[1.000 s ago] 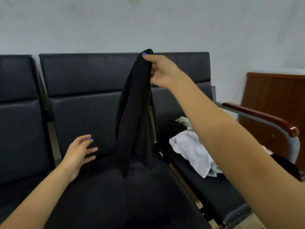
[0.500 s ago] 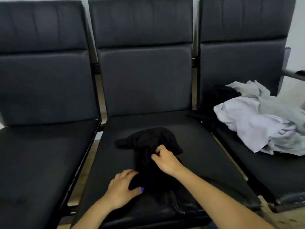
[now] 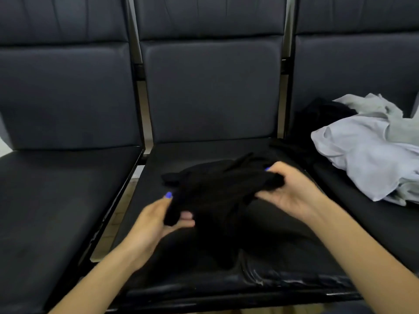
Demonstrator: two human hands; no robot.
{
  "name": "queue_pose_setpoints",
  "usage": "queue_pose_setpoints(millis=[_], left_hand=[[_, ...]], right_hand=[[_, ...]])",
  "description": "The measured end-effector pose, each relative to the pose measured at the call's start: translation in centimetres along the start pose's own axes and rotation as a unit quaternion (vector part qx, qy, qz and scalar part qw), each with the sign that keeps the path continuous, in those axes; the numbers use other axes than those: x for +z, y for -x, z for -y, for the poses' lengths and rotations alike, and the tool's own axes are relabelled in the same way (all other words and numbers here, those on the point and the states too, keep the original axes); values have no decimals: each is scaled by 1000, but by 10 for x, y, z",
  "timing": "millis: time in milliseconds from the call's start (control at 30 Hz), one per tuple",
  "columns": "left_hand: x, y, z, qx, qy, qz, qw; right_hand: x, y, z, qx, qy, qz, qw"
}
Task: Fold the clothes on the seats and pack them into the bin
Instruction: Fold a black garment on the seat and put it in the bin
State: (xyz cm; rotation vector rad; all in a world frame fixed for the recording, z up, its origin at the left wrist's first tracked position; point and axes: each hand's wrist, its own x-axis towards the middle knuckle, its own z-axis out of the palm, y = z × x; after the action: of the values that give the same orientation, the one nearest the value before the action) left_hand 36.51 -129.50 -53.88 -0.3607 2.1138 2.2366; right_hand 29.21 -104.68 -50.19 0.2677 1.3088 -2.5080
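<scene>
Head view: a person is working over a row of three dark padded seats [image 3: 210,91].
Garment in hand: a crumpled black fabric garment [image 3: 210,191] is lying on the middle seat, partly lifted.
Left hand [image 3: 156,220]: it is pinching the garment's near-left edge between thumb and fingers.
Right hand [image 3: 292,191]: its fingers are curling round the garment's right end.
Waiting pile: a loose heap of white and grey clothes [image 3: 371,155], with something dark behind it, is lying on the right seat.
Bin: not in view.
Progress: judged early; this piece is not yet folded, the pile is untouched, and nothing is visibly packed.
</scene>
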Motion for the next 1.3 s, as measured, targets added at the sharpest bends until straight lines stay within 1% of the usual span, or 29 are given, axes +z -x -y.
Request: queue_pose_setpoints(millis=[33,67,100,133,200,267,300,333,367,400,433,500,533,567,600,633,667,733,767,833,900,933,1033,1100,1167,1233,1300], left_hand=[[0,7,-10,-10,120,-10,993],[-1,11,-18,-7,194,-18,981],[-2,15,-25,-3,237,-25,971],[-3,17,-30,-1,262,-31,965],[-3,22,-34,0,282,-36,959],[-4,23,-31,1,269,-22,963],[-5,23,-29,0,259,-8,966],[-6,21,-26,0,249,5,969],[-5,22,-25,-1,240,15,971],[-2,22,-23,0,234,25,972],[2,23,-23,5,235,36,971],[9,24,-23,22,223,58,973],[14,24,-23,27,205,69,976],[20,25,-23,29,184,79,979],[27,25,-23,35,157,89,983],[34,25,-23,46,124,98,986],[41,24,-23,62,87,101,989],[54,23,-22,95,31,92,991],[59,22,-23,111,10,78,991],[65,16,-22,159,-36,39,986],[67,10,-19,205,-98,0,974],[68,7,-18,221,-130,-14,967],[71,1,-16,235,-210,-4,949],[77,-1,-16,245,-230,9,942],[84,-2,-17,265,-233,18,935],[90,0,-19,273,-208,29,939],[96,1,-20,264,-173,38,948]], right_hand=[[-3,3,10,-19,-68,-7,997],[-5,5,15,-43,-116,-18,992],[-9,5,18,-66,-130,-36,989],[-13,4,19,-85,-106,-66,989],[-18,1,16,-105,28,-135,985],[-25,-6,11,-94,171,-180,964],[-28,-9,8,-85,246,-207,943],[-27,-11,5,-93,341,-226,908],[-23,-11,0,-112,437,-219,865],[-18,-10,-5,-139,505,-173,834],[-13,-6,-9,-159,538,-99,822],[5,6,-19,-135,546,76,824],[14,13,-25,-110,547,149,816],[24,18,-31,-96,544,204,808],[31,21,-37,-101,533,238,806],[35,21,-43,-120,518,254,808],[39,21,-48,-140,505,252,813],[41,20,-47,-169,496,226,821],[40,20,-44,-171,491,214,827],[36,20,-37,-147,467,203,848],[32,22,-30,-133,442,194,866],[30,24,-27,-137,441,184,868],[24,27,-17,-140,435,161,875],[21,31,-10,-135,426,150,882],[20,36,-3,-123,396,143,898],[21,40,2,-106,360,138,917],[22,42,5,-102,346,122,924]])
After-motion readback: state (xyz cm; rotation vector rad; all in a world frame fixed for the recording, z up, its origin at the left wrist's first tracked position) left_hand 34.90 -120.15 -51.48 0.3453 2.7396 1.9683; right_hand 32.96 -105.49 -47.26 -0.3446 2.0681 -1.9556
